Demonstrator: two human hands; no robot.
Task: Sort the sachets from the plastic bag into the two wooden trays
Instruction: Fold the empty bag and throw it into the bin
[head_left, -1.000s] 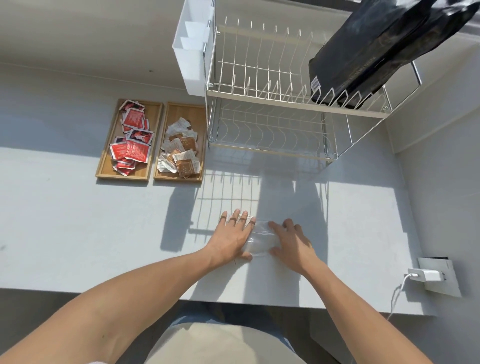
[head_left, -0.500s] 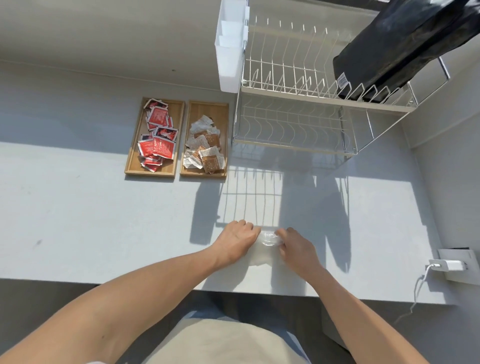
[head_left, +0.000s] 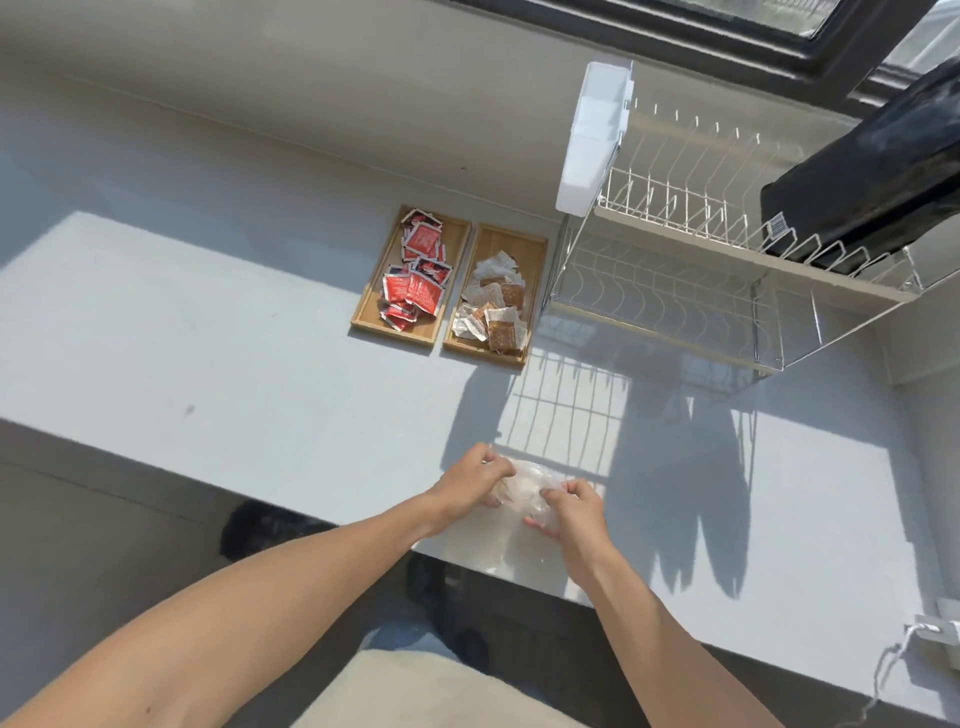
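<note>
A crumpled clear plastic bag (head_left: 522, 491) lies on the white counter near its front edge. My left hand (head_left: 475, 480) grips its left side with curled fingers, and my right hand (head_left: 574, 506) grips its right side. No sachet shows inside the bag. Two wooden trays stand side by side further back. The left tray (head_left: 451, 244) holds several red sachets (head_left: 415, 275). The right tray (head_left: 535, 254) holds several white and brown sachets (head_left: 493, 306).
A white wire dish rack (head_left: 691, 249) with a white cutlery holder (head_left: 592, 140) stands right of the trays; a black bag (head_left: 872, 192) rests on its top tier. A white charger with cable (head_left: 930, 631) sits at the far right edge. The counter's front edge runs just below my hands.
My hands went from lying flat on the bag to curling and bunching it up between them. The camera view swung left and up, so trays and rack appear further right.
</note>
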